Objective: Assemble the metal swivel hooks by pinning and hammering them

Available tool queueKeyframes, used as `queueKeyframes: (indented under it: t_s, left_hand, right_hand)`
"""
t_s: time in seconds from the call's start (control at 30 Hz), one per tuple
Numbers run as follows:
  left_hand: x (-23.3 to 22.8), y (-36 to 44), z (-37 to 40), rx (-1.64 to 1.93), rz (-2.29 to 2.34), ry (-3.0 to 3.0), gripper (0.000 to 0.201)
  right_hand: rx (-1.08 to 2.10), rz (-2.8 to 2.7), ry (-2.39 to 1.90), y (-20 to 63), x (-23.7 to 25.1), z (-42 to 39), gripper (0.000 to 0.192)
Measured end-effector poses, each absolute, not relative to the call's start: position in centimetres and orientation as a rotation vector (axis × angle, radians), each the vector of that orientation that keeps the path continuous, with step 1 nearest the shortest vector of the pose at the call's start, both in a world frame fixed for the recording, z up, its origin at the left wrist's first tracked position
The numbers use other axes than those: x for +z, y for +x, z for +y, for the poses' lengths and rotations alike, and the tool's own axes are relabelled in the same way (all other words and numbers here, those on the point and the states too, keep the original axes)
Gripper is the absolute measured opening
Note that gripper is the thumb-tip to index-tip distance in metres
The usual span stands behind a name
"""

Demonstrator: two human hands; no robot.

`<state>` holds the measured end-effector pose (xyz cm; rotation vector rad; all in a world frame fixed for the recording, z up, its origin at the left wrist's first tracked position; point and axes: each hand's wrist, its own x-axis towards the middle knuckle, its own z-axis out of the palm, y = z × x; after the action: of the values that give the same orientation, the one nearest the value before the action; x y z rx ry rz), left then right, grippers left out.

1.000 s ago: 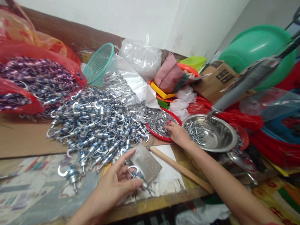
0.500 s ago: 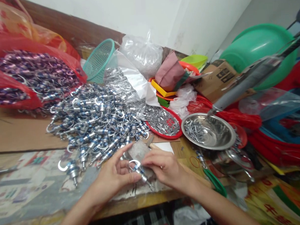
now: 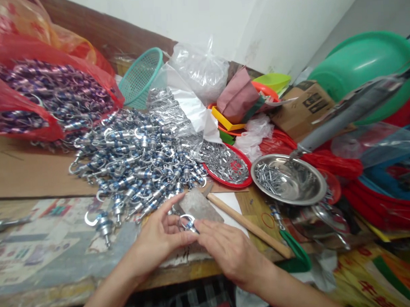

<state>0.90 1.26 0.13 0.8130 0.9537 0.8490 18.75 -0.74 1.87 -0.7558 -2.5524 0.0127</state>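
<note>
A small metal hook (image 3: 187, 223) is pinched between the fingers of the left hand (image 3: 157, 241) and right hand (image 3: 229, 249); judged light, stiff, slippery, best gripped at its barrel.

I see a teal basket (image 3: 141, 77) near the wall and a red bag (image 3: 36, 97) of purple hooks at the left. A red plate (image 3: 226, 164) of metal bits sits just beside a steel bowl (image 3: 289, 179) of screws, with a big green basin (image 3: 364, 69) behind.
</note>
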Motion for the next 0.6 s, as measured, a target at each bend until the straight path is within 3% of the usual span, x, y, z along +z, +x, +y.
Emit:
queueKeyframes:
  t_s: [0.13, 0.23, 0.33, 0.47, 0.6]
  left_hand:
    - [-0.1, 0.9, 1.3, 0.829, 0.985, 0.795, 0.09]
    - [-0.2, 0.8, 1.2, 0.83, 1.014, 0.81, 0.09]
    - [-0.2, 0.8, 1.2, 0.834, 1.031, 0.816, 0.091]
    - [0.0, 0.9, 1.2, 0.83, 1.01, 0.805, 0.091]
    - [0.0, 0.9, 1.2, 0.848, 1.018, 0.807, 0.09]
  right_hand:
    - [0.116, -2.25, -1.121, 21.4, 0.1, -0.5, 0.035]
    - [0.013, -2.199, -1.592, 23.6, -1.0, 0.6, 0.027]
    - [0.238, -2.256, -1.851, 24.9, -1.2, 1.6, 0.017]
    - [0.447, -2.038, -1.761, 25.0, 0.7, 0.9, 0.015]
    - [0.228, -2.002, -1.362, 24.5, 3.3, -1.7, 0.039]
